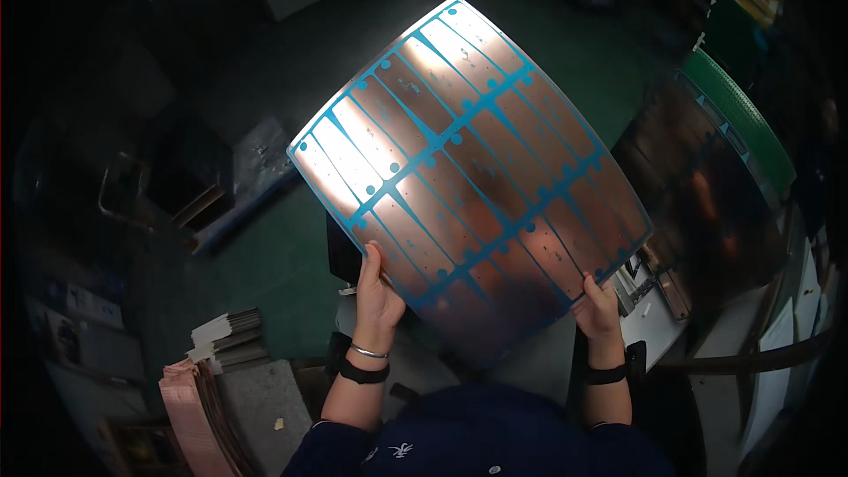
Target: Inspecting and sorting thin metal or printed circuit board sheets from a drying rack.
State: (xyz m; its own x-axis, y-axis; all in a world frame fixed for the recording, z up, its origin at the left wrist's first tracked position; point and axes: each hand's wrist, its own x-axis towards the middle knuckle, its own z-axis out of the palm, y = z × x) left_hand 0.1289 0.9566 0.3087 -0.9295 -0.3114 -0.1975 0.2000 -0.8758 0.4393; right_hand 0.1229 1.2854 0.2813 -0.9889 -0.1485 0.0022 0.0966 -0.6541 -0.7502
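A large copper-clad circuit panel (477, 159) with blue printed lines and dots is held up in front of me, tilted. Bright light glares off its upper left part, while its lower end is in shadow. My left hand (380, 300) is closed on the panel's left edge, thumb against the near face. Lower on the opposite side, my right hand (599, 311) grips the edge near the right corner, its thumb also on the face. The fingers behind the panel are hidden on both hands.
Dark reflective panels (698, 185) lean at the right beside a green board (742, 115). A whitish work surface (654, 322) is by my right hand. Stacked pinkish sheets (187, 411) and a grey slab (262, 406) sit lower left. Green floor (274, 274) shows beyond.
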